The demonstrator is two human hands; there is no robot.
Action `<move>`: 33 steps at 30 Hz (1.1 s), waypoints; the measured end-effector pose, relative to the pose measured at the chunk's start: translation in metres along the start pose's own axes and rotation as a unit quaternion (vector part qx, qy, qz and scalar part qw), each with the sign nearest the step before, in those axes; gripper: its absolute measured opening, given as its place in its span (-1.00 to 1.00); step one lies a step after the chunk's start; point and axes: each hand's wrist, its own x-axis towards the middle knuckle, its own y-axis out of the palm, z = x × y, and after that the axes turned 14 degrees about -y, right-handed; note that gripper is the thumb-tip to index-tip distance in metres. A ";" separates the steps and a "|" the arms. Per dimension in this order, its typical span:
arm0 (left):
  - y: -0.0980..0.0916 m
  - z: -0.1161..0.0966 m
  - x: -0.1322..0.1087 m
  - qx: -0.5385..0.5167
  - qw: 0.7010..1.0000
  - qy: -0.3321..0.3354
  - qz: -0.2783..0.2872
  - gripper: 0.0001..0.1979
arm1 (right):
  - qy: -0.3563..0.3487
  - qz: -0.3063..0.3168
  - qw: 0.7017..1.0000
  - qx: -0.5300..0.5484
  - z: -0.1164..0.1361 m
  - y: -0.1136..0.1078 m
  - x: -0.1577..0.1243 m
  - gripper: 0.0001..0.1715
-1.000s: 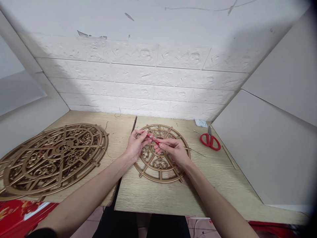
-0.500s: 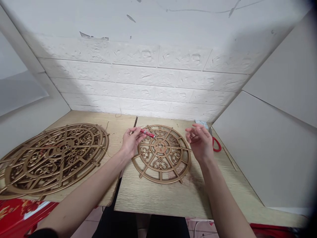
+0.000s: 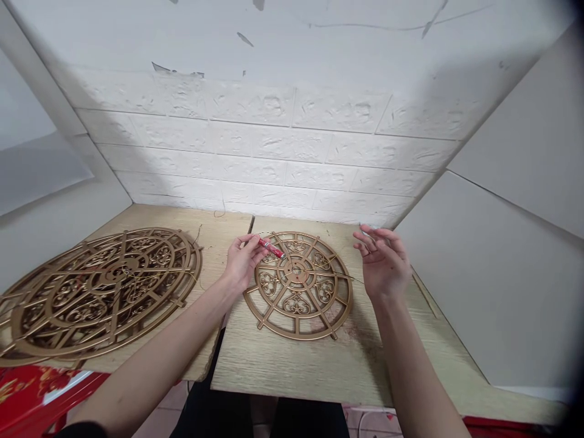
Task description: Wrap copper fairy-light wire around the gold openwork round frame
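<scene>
My left hand (image 3: 243, 261) pinches a slim red cylinder with silvery bands (image 3: 272, 248) between thumb and fingers. It points down toward the hub of a round, gold-brown openwork wheel (image 3: 296, 333) with scroll ornaments, which lies flat on the table. Thin wire or thread (image 3: 336, 258) crosses the wheel, and a strand runs off its right side toward my right hand. My right hand (image 3: 385, 261) is raised to the right of the wheel, fingers apart and slightly curled. Whether a fine strand touches its fingers I cannot tell.
More gold-brown wheels (image 3: 107, 347) lie stacked at the left, with loose strands on top. A gap splits the wooden tabletop (image 3: 292, 374) in two. White brick-patterned wall (image 3: 255, 143) rises behind, and a pale panel (image 3: 506, 286) stands at the right. A thin stick (image 3: 424, 294) lies beside it.
My right hand has moved right, away from the wheel, and now covers the red-handled scissors seen before. My left hand and the red cylinder stay almost in place.
</scene>
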 end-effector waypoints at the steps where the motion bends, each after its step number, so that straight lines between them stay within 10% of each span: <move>1: 0.000 0.000 0.000 -0.002 1.000 0.001 0.001 -0.83 | 0.000 -0.001 1.000 -0.002 0.000 0.000 0.000 -0.82; 11: 0.001 0.001 0.001 -0.011 1.000 -0.002 -0.010 -0.81 | -0.091 -0.011 0.982 -0.163 -0.009 0.000 -0.003 -0.71; 16: -0.001 0.002 0.003 -0.009 1.000 -0.004 -0.010 -0.79 | -0.148 0.127 0.939 -0.284 -0.005 0.010 -0.011 -0.65; 24: -0.003 0.002 0.003 0.007 1.000 -0.002 0.001 -0.83 | 0.095 0.458 0.851 -0.238 -0.008 0.015 -0.017 -0.78; 33: 0.000 0.003 0.001 -0.008 1.000 -0.004 -0.013 -0.79 | 0.227 0.405 0.874 -0.141 -0.018 0.019 -0.028 -0.75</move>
